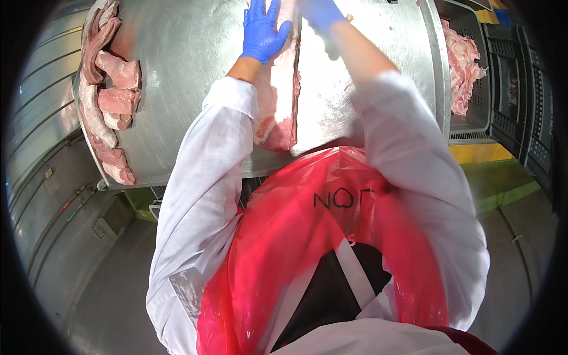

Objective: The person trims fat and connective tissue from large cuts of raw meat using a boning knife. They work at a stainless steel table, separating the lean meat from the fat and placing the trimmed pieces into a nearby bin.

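Observation:
A long slab of raw meat, pale on top with a darker red right edge, lies lengthwise on the metal table in front of me. Its far end runs out of the picture at the top. My left hand, in a blue glove, rests on the slab with its fingers spread. Just right of the slab's far part is my right hand, also blue-gloved and smeared by motion. Its fingers are cut off and blurred, so I cannot make out whether it holds anything.
Along the table's left edge lie a long meat strip and several thick meat chunks. Beyond the right edge, a grey crate holds pale meat trimmings. Dark plastic crates stand farther right. Strong glare covers the tabletop beside the slab.

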